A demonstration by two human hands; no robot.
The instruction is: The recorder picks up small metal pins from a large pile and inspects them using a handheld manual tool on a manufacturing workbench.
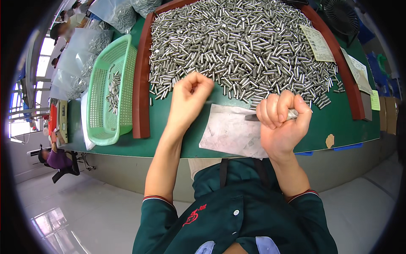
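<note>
A large heap of small shiny metal pins [237, 46] covers the green table top [334, 122], bounded by a brown raised frame [141, 84]. My left hand [190, 99] hovers at the heap's near edge, fingers curled in; whether a pin is pinched in it is hidden. My right hand [281, 116] is a fist closed around a bundle of metal pins [292, 113], whose ends stick out on the right side. A worn white paper sheet [230, 131] lies under and between both hands.
A light green plastic basket [111, 91] with several pins stands left of the frame. Clear bags of pins [91, 46] lie at the far left. Paper slips [318, 42] rest at the heap's right edge. A black fan [342, 17] sits at the top right. Another person sits far left.
</note>
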